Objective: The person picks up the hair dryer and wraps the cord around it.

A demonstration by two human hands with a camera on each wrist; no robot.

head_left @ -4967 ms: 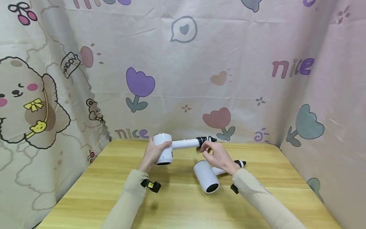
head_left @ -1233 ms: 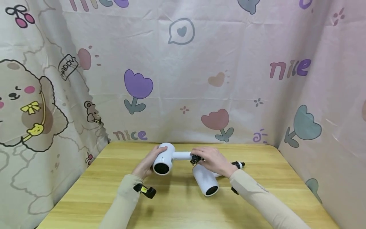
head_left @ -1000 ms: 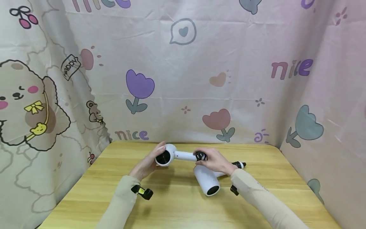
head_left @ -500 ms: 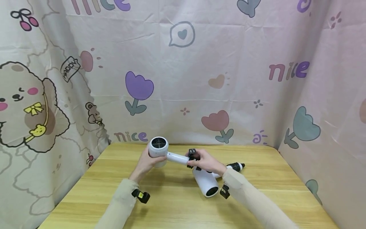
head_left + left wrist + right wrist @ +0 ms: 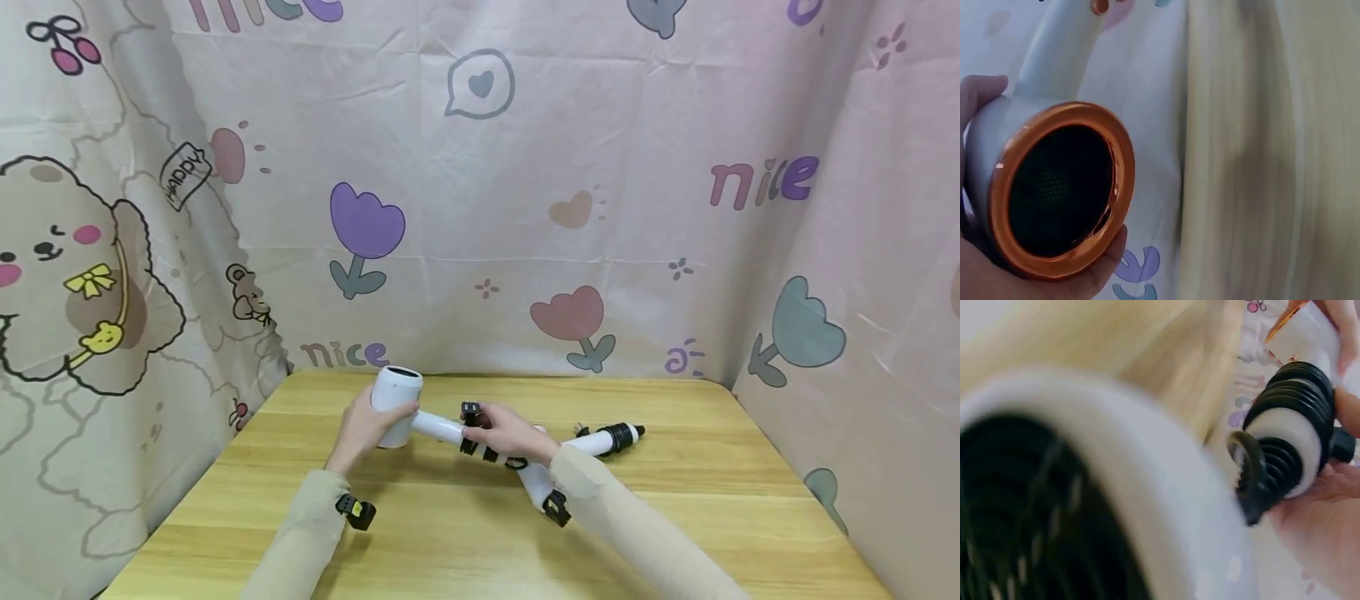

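My left hand [image 5: 360, 429] grips the barrel of a white hair dryer [image 5: 396, 396], thumb across its front. In the left wrist view a copper-coloured ring [image 5: 1124, 162] rims the barrel's dark opening. The dryer's handle slants down to the right. My right hand [image 5: 510, 433] holds the handle's lower end, where a black cord [image 5: 1297, 394] is wound round it. The black plug [image 5: 471, 408] sticks up by my right fingers. Beneath my right wrist a second white hair dryer [image 5: 592, 443] lies on the table, its barrel partly hidden by my forearm.
The wooden table [image 5: 442, 533] runs up to a printed cloth curtain [image 5: 480, 183] at the back, with more curtain at both sides. The second dryer's handle, wound with black cord [image 5: 618, 437], points to the right. Its barrel is close below my right wrist camera.
Both hands have moved left with the first hair dryer, turning its barrel so that another end faces up. The handle now slopes down to the right. The second dryer lies in the same place.
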